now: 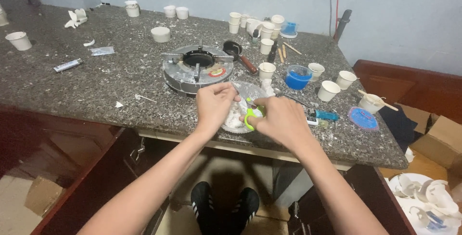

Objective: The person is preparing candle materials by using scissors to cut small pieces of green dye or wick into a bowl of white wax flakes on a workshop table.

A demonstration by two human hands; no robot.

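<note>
My left hand (213, 106) grips white material in a clear shallow bowl (250, 90) at the near edge of the granite counter (96, 81). My right hand (283, 122) holds scissors with green handles (250, 115), their blades pointing into the white material beside the left fingers. The white lump itself is mostly hidden by both hands.
A round metal single-burner stove (195, 69) stands just behind the bowl. Several white paper cups (329, 90), a blue container (297, 77), a blue lid (363, 118), a lighter (326, 115), wooden sticks and a small dark pan (234, 51) lie around. Cardboard boxes (440, 138) sit at right.
</note>
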